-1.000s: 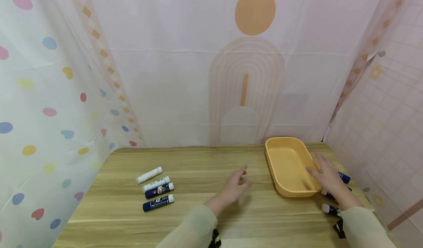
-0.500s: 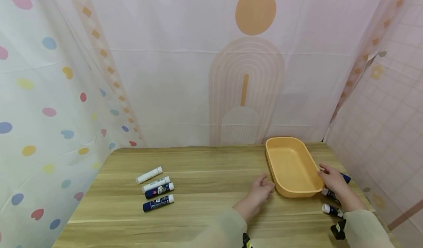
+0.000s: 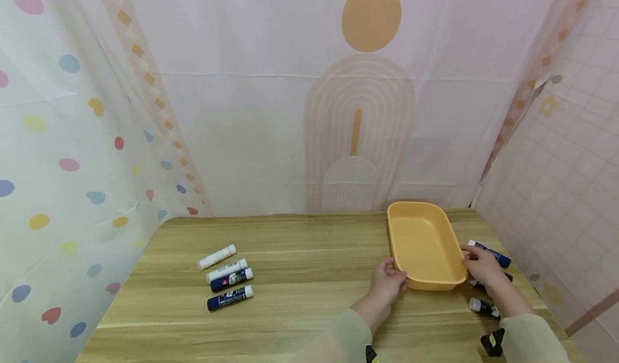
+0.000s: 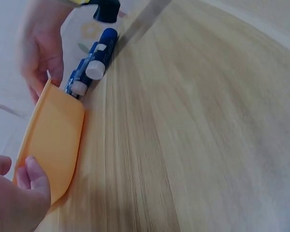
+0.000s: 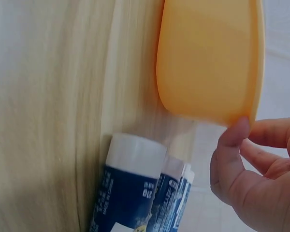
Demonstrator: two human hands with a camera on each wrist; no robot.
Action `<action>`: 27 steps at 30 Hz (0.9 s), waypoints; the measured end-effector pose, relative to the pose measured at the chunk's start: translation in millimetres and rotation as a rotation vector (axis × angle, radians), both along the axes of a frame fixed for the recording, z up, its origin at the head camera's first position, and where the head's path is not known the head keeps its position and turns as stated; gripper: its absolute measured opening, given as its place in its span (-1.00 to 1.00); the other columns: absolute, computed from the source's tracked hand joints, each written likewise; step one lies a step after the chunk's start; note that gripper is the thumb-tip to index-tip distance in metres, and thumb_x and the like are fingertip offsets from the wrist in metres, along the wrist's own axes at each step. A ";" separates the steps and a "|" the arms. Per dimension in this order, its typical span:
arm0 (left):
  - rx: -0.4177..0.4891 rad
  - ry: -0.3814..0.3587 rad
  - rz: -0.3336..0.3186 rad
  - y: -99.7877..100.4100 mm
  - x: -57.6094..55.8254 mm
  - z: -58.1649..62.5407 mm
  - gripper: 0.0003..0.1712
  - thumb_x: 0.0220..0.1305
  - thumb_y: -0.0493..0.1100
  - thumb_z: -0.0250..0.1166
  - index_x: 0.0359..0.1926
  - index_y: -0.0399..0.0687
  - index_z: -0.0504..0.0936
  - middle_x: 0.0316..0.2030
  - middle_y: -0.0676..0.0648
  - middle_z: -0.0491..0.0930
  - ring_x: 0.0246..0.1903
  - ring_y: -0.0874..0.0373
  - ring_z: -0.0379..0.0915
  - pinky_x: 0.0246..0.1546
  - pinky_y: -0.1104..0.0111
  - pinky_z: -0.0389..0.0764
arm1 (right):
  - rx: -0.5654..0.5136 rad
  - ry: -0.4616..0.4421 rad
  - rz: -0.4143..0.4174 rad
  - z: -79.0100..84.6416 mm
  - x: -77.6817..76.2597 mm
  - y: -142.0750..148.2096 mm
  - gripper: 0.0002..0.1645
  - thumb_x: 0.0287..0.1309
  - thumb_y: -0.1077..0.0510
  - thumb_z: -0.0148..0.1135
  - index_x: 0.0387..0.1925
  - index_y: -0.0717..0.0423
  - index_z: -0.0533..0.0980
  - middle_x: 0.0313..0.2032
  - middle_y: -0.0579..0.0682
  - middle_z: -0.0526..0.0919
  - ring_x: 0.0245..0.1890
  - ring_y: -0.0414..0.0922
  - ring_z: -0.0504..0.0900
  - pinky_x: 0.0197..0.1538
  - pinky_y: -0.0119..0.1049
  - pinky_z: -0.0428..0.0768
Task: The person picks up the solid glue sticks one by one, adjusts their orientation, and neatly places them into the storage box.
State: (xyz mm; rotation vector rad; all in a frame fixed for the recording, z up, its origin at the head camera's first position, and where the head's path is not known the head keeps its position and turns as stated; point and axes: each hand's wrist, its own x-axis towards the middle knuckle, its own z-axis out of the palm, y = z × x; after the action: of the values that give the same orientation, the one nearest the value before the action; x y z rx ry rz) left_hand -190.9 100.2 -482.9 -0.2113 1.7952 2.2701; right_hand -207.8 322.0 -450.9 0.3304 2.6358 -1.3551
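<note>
An orange plastic tray point(image 3: 425, 239) with nothing inside stands on the table's right side. My left hand point(image 3: 385, 286) holds its near left rim; in the left wrist view the thumb lies on the tray's outer wall point(image 4: 58, 135). At the right rim, my right hand point(image 3: 486, 269) pinches the tray between thumb and fingers, as the right wrist view shows. Beside that hand lie several blue glue sticks with white caps, among them a far one point(image 3: 490, 254) and a near one point(image 3: 484, 307). The right forearm and hand partly cover this group.
On the left of the wooden table point(image 3: 300, 298) lie two white glue sticks point(image 3: 216, 256) and two blue ones point(image 3: 230, 298), roughly in a column. Patterned cloths hang behind the table and at both sides. The tray sits near the back edge.
My left hand has moved right across the table to the tray and taken hold of its rim. My right hand has shifted from over the tray's right side to grip the rim, uncovering the far glue stick.
</note>
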 end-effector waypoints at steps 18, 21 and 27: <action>-0.048 0.013 0.027 -37.4 -15.5 -6.6 -0.52 0.18 -0.42 0.14 0.16 -0.30 0.40 -0.48 0.01 0.47 -0.57 0.30 0.39 -0.53 0.54 0.46 | -0.120 -0.071 0.073 6.5 9.3 -25.5 -0.16 0.27 0.23 -0.03 0.33 0.48 -0.27 -0.06 0.43 0.28 -0.33 0.00 0.51 -0.37 -0.18 0.60; -0.046 0.010 0.038 -38.5 -11.4 -5.9 -0.52 0.18 -0.36 0.20 0.12 -0.32 0.33 -0.48 -0.01 0.46 -0.58 0.28 0.37 -0.56 0.53 0.43 | 0.086 -0.009 0.095 14.6 -7.0 -20.5 -0.10 0.25 0.13 0.04 0.33 0.55 -0.19 0.01 0.52 0.22 -0.09 0.26 0.38 -0.16 0.05 0.54; -0.089 -0.073 -0.016 -33.5 4.3 -2.2 -0.68 0.21 -0.19 0.25 -0.14 -0.17 0.30 -0.54 0.00 0.42 -0.64 0.26 0.35 -0.65 0.53 0.40 | 0.353 0.171 0.184 18.5 -50.6 -13.2 -0.17 0.24 0.13 0.07 0.30 0.61 -0.02 0.21 0.63 0.07 0.20 0.49 0.09 0.18 0.32 0.21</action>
State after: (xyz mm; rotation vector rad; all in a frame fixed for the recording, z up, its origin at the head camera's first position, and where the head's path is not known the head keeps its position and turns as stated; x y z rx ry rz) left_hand -186.6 66.7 -485.0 -0.2916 1.8554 2.1451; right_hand -258.4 308.9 -432.4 0.0094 2.9583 -0.8978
